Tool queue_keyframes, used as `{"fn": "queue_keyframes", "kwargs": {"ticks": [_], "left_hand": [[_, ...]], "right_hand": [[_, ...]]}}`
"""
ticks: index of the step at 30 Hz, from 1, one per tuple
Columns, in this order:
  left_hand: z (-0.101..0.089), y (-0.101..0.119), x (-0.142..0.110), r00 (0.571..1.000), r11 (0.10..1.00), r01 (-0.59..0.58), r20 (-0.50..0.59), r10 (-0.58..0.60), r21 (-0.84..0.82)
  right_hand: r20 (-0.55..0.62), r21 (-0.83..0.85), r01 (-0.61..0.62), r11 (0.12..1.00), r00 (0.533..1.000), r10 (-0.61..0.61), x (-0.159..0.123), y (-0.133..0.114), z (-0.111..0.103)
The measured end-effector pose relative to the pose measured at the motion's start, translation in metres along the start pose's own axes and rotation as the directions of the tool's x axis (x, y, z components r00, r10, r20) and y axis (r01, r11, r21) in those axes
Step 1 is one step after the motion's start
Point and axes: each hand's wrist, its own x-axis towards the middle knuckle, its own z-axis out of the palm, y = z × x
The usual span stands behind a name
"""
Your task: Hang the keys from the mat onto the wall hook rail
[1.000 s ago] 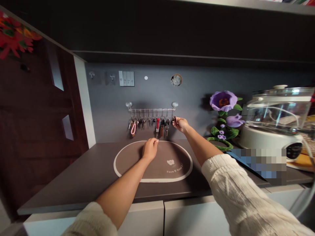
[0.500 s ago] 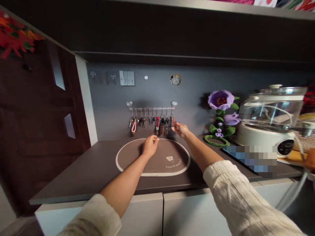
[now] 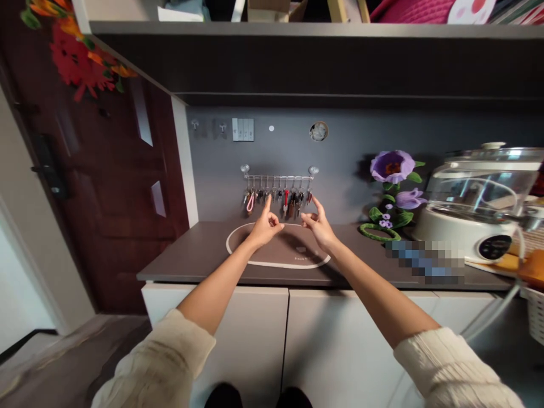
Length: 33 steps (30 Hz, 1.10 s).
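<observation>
My left hand (image 3: 264, 226) is raised over the mat, its index finger pointing up and its thumb out, with nothing held. Likewise, my right hand (image 3: 319, 226) has its index finger stretched upward near the rightmost hanging key (image 3: 310, 197), and it grips nothing. In front of both hands, a clear key rack (image 3: 278, 177) is fixed to the grey wall. Several key rings hang from its hooks, among them a pink strap (image 3: 251, 202) at the left and a red key holder (image 3: 286, 198). Below lies an oval brown mat (image 3: 238, 242) with a white border.
A dark countertop (image 3: 187, 255) runs above white cabinet doors (image 3: 255, 323). To the right stand a purple flower decoration (image 3: 393, 167) and a white appliance with a clear top (image 3: 450, 226). An upper shelf (image 3: 297, 31) overhangs, and a dark red door (image 3: 119, 198) is at left.
My right hand has let go of the rightmost key and drawn back slightly. Both index fingers are now extended. The camera view has shifted back, showing the floor and feet.
</observation>
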Motion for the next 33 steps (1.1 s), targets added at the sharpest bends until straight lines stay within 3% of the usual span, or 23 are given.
{"fn": "queue_keyframes", "kwargs": {"ticks": [4, 9, 15, 20, 23, 26, 29, 33], "left_hand": [[-0.02, 0.016, -0.032, 0.999, 0.988, -0.018, 0.05, 0.011, 0.151], [-0.036, 0.01, -0.068, 0.996, 0.975, 0.051, 0.057, -0.064, 0.215], [-0.052, 0.004, -0.072, 0.996, 0.986, 0.089, 0.02, -0.092, 0.139], [-0.072, -0.014, -0.037, 0.959, 0.96, 0.217, -0.222, -0.176, 0.177], [-0.084, -0.037, -0.004, 0.912, 0.916, 0.317, -0.343, -0.223, 0.246], [-0.092, -0.06, 0.032, 0.883, 0.87, 0.391, -0.388, -0.263, 0.3], [-0.09, -0.08, 0.065, 0.851, 0.857, 0.438, -0.432, -0.299, 0.272], [-0.07, -0.1, 0.098, 0.795, 0.883, 0.448, -0.516, -0.32, 0.143]], "right_hand": [[0.036, -0.044, 0.072, 0.996, 0.997, -0.07, -0.031, -0.002, 0.012], [0.137, -0.113, 0.075, 0.991, 0.989, -0.06, -0.06, 0.004, 0.012], [0.135, -0.165, 0.11, 0.98, 0.987, -0.088, -0.063, 0.006, 0.012], [0.079, -0.233, 0.164, 0.958, 0.986, -0.15, -0.025, 0.008, 0.003], [-0.066, -0.307, 0.109, 0.946, 0.989, -0.135, 0.017, 0.015, -0.016], [-0.239, -0.376, 0.022, 0.926, 0.963, -0.12, 0.063, 0.028, -0.036], [-0.326, -0.364, -0.033, 0.931, 0.941, -0.094, 0.099, 0.044, -0.045], [-0.336, -0.363, -0.023, 0.932, 0.935, -0.108, 0.124, 0.065, -0.03]]}}
